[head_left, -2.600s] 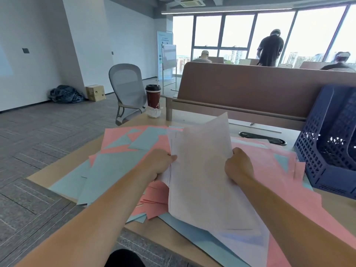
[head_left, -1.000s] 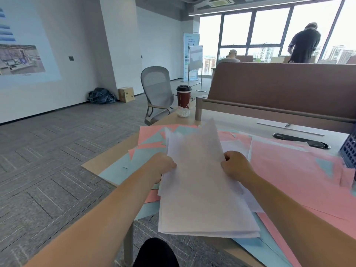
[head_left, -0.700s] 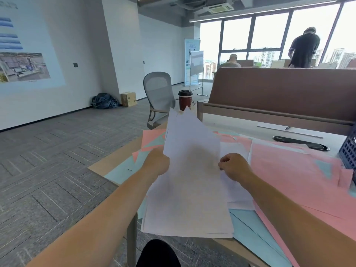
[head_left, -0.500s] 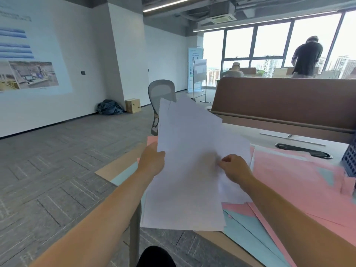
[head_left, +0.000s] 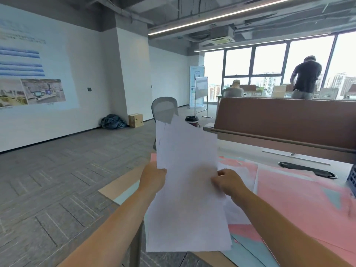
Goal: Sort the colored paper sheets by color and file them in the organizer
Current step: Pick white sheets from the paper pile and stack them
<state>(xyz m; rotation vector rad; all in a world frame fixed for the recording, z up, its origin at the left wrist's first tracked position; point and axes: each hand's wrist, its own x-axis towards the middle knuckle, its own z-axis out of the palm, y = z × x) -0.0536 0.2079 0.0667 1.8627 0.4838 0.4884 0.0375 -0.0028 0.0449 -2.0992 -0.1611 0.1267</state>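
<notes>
The desk [head_left: 119,185] lay strewn with unsorted pink sheets [head_left: 300,199] and light-blue sheets [head_left: 248,249]. Above them a stack of white sheets [head_left: 188,189] was held nearly upright, probably to square its edges before filing. The left hand [head_left: 153,180] pinched its left edge, thumb in front. The right hand [head_left: 229,182] gripped the right edge, fingers curled. The blue organizer [head_left: 352,182] barely showed, far right.

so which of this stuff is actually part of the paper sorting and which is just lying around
Part of the job: white sheets held in the left hand and right hand; pink sheets and blue sheets on the desk; blue organizer at the right edge.

Just lying about: coffee cup, grey chair, cardboard box, dark bag.
</notes>
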